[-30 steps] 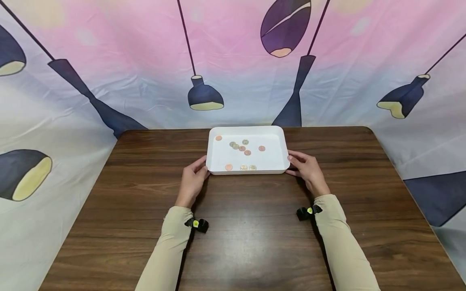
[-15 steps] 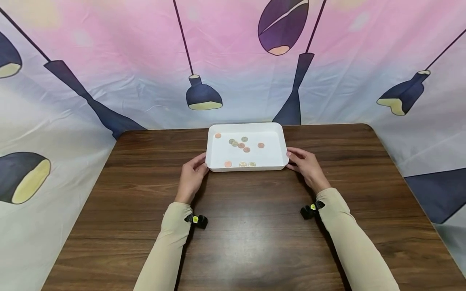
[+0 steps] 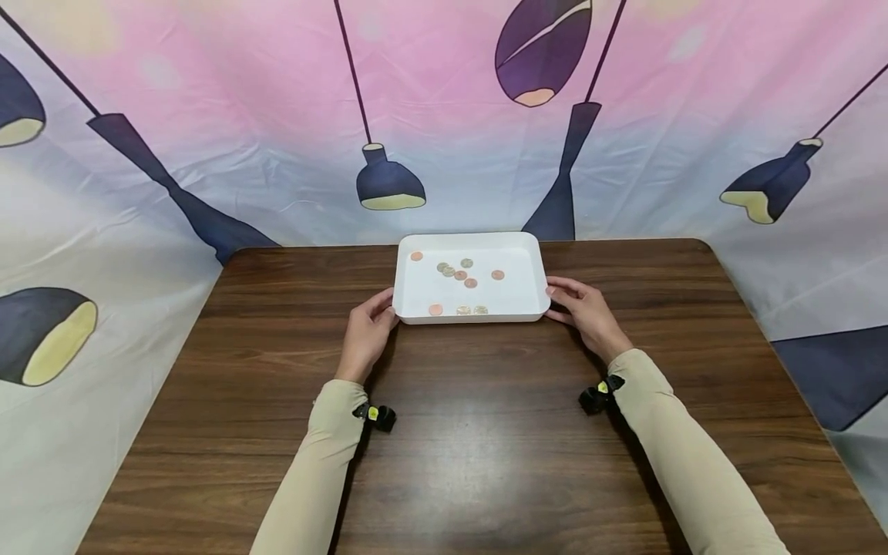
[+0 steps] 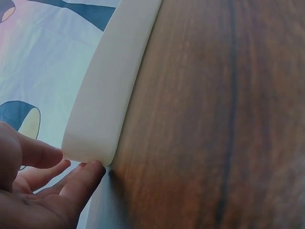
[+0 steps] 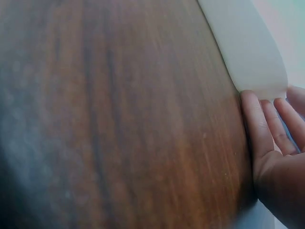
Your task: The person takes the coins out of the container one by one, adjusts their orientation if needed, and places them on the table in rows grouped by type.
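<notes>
A shallow white tray [image 3: 499,302] stands at the far middle of the table, with several copper-coloured and gold-coloured coins [image 3: 471,283] lying flat in it. My left hand [image 3: 364,339] grips its near left corner; the left wrist view shows the thumb at the rim and fingertips [image 4: 97,167] low against the wall. At the near right corner, my right hand [image 3: 588,317] holds the tray the same way. In the right wrist view, its fingers [image 5: 256,119] meet the tray's end close over the wood. The coins are hidden in both wrist views.
The dark brown wooden table [image 3: 465,432] ends just behind the tray. A patterned cloth [image 3: 298,154] with printed lamps hangs beyond that edge. Small black wrist cameras [image 3: 381,418] sit on both beige sleeves.
Both hands have moved the tray slightly away, toward the table's far edge. The coins keep about the same places in it. The right forearm has swung outward a little.
</notes>
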Demonstrator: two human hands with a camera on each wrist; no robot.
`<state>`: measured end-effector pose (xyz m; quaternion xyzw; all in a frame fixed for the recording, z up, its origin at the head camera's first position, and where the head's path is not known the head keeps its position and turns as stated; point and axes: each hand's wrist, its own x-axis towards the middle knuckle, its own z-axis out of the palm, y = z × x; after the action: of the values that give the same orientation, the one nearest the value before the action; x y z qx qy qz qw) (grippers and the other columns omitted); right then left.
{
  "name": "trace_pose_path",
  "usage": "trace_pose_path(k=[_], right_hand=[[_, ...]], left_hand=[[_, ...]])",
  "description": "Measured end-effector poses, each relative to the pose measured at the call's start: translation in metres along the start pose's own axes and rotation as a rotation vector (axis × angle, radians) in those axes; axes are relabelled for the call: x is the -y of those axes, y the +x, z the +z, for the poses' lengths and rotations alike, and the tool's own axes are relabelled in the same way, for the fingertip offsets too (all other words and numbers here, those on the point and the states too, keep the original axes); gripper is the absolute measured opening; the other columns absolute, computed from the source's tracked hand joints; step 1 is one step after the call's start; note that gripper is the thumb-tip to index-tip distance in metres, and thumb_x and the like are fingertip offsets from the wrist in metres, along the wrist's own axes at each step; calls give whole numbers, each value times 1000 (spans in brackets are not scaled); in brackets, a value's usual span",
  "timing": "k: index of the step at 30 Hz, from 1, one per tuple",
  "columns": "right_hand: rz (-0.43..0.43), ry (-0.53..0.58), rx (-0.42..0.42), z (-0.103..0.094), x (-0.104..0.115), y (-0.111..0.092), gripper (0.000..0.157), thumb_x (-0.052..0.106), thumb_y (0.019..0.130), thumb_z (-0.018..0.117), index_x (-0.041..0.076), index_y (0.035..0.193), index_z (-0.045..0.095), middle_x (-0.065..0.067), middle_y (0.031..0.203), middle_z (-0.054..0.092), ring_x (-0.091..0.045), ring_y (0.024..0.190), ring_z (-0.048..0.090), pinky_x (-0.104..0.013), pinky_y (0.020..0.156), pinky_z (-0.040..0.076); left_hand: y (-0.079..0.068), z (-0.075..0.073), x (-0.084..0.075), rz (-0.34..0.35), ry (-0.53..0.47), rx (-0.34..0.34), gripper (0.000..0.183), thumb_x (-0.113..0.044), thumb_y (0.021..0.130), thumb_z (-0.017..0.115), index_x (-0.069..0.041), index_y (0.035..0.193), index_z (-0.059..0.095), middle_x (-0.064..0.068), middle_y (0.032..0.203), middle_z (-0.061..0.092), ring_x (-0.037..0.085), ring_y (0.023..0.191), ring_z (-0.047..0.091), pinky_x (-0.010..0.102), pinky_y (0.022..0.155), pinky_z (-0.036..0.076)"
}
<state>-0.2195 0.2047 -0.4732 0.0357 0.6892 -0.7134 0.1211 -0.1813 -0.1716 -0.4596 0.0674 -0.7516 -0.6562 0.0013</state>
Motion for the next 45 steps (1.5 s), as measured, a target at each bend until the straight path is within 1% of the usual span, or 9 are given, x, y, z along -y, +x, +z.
trace_pose_path(k=[4, 9, 14, 22, 24, 27, 31, 37, 45], right_hand=[[21, 47, 3, -1, 0, 1, 51, 17, 109, 61, -3, 154, 50, -21, 150, 50, -9, 114, 65, -28, 98, 57], [30, 63, -21, -1, 1, -1, 52, 17, 109, 61, -7, 153, 49, -26, 155, 46, -5, 109, 67, -25, 99, 55], [37, 84, -27, 0, 0, -1, 53, 17, 108, 63, -8, 153, 48, -26, 156, 45, -3, 108, 67, -25, 99, 56], [42, 99, -27, -3, -4, 1, 53, 17, 107, 64, -8, 152, 49, -25, 155, 46, -6, 110, 68, -27, 100, 56], [37, 98, -27, -3, -4, 1, 53, 17, 107, 64, -8, 152, 49, -26, 156, 46, -6, 110, 68, -27, 100, 56], [32, 86, -25, -3, -3, 1, 53, 17, 108, 63, -8, 153, 49, -27, 157, 44, -6, 110, 67, -27, 100, 55], [30, 73, -22, -1, -3, 2, 52, 16, 108, 62, -8, 152, 49, -27, 157, 44, -6, 111, 67, -27, 100, 56], [25, 81, -17, 1, 0, 3, 53, 16, 108, 63, -9, 152, 49, -28, 157, 44, -7, 112, 67, -28, 101, 55], [36, 63, -38, -1, -1, 0, 52, 16, 109, 62, -8, 153, 49, -28, 157, 45, -7, 111, 67, -26, 98, 56]], left_hand=[[-2, 1, -4, 42, 82, -43, 41, 1, 107, 52, 5, 148, 56, 26, 142, 61, 32, 132, 61, 31, 104, 54], [-4, 9, -19, 207, 291, -122, 34, -5, 104, 63, 2, 137, 67, 22, 129, 66, 32, 119, 66, 42, 102, 54], [3, 18, -39, 315, 446, -31, 26, -5, 102, 65, 1, 126, 73, 19, 117, 71, 32, 106, 69, 46, 93, 58], [30, 37, -51, 164, 763, 206, 27, -9, 100, 71, 0, 126, 73, 12, 97, 75, 26, 81, 70, 38, 70, 56], [35, 43, -53, 114, 823, 240, 27, -10, 97, 76, -1, 122, 75, 12, 96, 76, 27, 82, 69, 41, 75, 57], [41, 46, -55, 73, 893, 297, 25, -11, 93, 81, -1, 115, 78, 15, 106, 77, 34, 100, 70, 51, 104, 52], [46, 45, -53, 58, 927, 324, 20, -11, 91, 83, -2, 108, 79, 17, 118, 74, 36, 108, 65, 52, 111, 46], [49, 43, -47, 25, 848, 274, 10, -8, 89, 82, -5, 98, 79, 12, 89, 71, 24, 76, 58, 35, 68, 50], [56, 53, -39, 78, 781, 234, 10, -10, 94, 77, -7, 103, 81, 7, 83, 71, 17, 65, 59, 28, 59, 46]])
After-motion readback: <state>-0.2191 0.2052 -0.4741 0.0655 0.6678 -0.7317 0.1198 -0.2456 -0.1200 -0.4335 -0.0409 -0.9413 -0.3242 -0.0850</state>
